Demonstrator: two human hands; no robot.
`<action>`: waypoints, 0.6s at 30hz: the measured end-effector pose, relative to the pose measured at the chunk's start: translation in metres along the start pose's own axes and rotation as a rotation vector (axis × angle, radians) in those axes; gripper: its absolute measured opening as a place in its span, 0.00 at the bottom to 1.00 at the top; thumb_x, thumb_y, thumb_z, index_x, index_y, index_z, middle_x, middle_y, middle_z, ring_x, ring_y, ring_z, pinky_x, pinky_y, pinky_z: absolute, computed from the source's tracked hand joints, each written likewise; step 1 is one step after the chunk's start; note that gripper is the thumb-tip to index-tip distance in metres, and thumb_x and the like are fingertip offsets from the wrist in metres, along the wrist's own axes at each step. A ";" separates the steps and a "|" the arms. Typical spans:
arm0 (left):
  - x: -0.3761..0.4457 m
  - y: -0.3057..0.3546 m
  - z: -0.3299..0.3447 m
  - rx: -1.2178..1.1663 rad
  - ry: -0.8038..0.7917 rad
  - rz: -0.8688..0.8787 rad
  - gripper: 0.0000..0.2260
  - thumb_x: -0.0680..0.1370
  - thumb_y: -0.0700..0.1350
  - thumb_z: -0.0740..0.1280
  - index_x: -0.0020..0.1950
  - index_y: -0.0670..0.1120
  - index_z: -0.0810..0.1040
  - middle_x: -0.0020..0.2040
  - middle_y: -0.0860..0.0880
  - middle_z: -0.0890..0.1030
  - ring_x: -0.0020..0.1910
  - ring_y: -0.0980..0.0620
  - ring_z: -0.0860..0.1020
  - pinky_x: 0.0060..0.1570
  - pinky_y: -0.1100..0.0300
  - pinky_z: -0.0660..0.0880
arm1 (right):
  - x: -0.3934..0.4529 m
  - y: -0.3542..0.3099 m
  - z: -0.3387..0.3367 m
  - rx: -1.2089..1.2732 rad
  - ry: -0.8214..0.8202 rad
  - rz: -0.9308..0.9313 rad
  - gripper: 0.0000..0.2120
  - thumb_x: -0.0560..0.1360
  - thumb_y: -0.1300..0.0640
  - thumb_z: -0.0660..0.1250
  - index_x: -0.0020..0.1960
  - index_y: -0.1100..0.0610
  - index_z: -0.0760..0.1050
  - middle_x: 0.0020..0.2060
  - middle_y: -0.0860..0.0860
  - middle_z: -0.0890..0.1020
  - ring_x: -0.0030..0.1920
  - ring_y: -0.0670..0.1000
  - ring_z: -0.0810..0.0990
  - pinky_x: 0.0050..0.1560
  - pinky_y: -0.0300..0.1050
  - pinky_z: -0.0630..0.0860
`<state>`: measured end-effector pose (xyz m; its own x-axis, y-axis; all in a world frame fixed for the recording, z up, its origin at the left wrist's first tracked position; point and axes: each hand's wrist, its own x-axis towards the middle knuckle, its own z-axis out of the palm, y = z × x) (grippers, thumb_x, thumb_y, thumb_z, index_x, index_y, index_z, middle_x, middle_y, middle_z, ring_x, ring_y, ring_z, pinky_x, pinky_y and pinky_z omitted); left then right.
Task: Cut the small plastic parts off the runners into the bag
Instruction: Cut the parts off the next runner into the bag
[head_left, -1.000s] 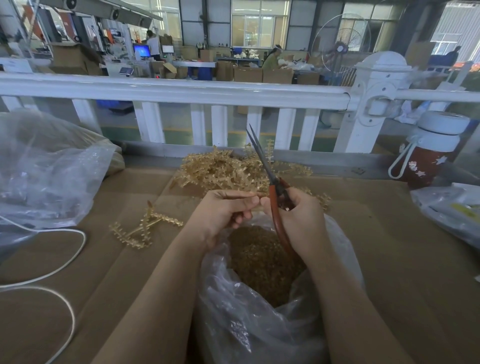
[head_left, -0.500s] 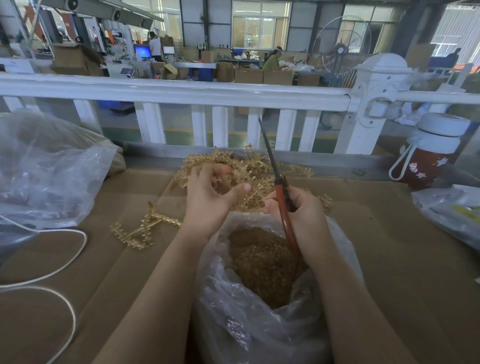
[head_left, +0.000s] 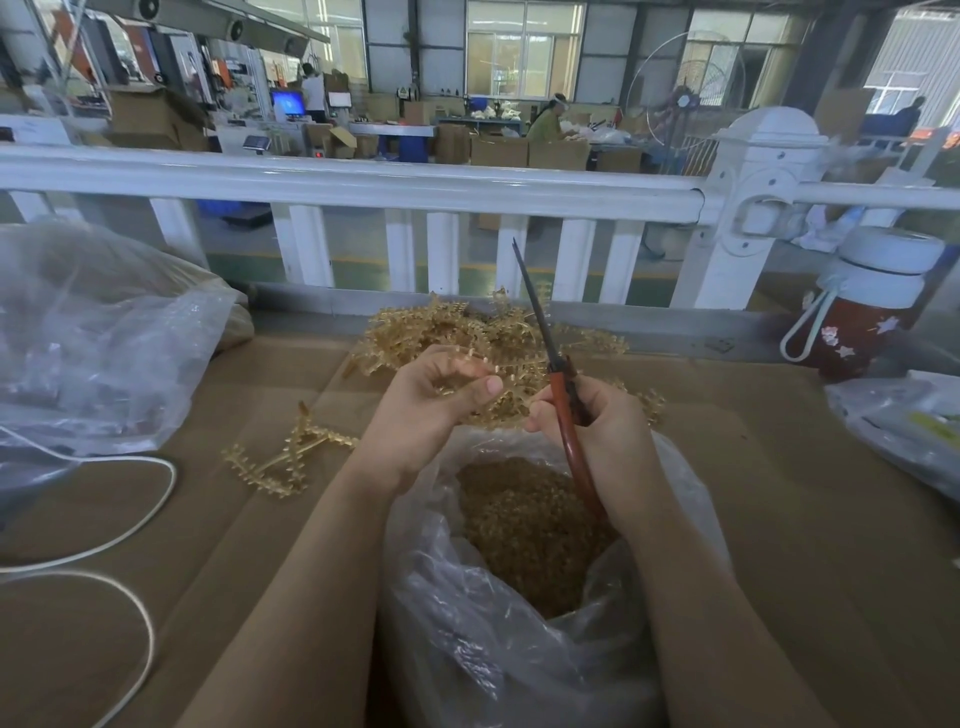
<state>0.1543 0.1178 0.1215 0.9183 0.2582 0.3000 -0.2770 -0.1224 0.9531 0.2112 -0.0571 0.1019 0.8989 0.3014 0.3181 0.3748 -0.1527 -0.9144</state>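
The left hand closes around a runner from the pile; the right hand grips closed scissors, blades up, above the open bag of cut parts.

Dim, soft daylight from rear windows; wide-angle edge bending; slight blur.

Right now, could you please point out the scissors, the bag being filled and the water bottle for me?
scissors (head_left: 562, 400): head view, on the red handle just above the right hand.
bag (head_left: 498, 649): head view, on the clear plastic front wall.
water bottle (head_left: 852, 332): head view, on the red body.
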 end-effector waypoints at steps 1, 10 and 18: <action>0.001 -0.001 0.000 -0.001 -0.007 -0.001 0.03 0.68 0.48 0.75 0.37 0.52 0.82 0.47 0.48 0.78 0.45 0.59 0.80 0.47 0.68 0.76 | 0.000 0.000 0.000 -0.014 -0.003 -0.002 0.04 0.75 0.57 0.74 0.46 0.48 0.81 0.38 0.42 0.86 0.41 0.40 0.83 0.40 0.26 0.74; 0.003 -0.006 -0.002 0.033 0.065 0.079 0.01 0.80 0.35 0.65 0.49 0.39 0.76 0.39 0.55 0.82 0.41 0.61 0.80 0.48 0.68 0.75 | -0.009 -0.011 -0.006 -0.557 -0.040 -0.023 0.25 0.67 0.27 0.69 0.55 0.41 0.73 0.46 0.34 0.78 0.47 0.39 0.77 0.41 0.32 0.67; 0.003 -0.005 -0.006 0.092 0.087 0.054 0.05 0.82 0.36 0.64 0.52 0.42 0.79 0.52 0.42 0.83 0.54 0.47 0.81 0.63 0.48 0.74 | -0.015 -0.028 -0.009 -0.759 -0.138 -0.025 0.29 0.68 0.25 0.66 0.58 0.44 0.72 0.50 0.37 0.77 0.47 0.42 0.74 0.35 0.28 0.60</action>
<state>0.1563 0.1250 0.1180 0.8735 0.3305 0.3574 -0.2950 -0.2245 0.9287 0.1889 -0.0655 0.1245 0.8705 0.4199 0.2568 0.4921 -0.7332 -0.4693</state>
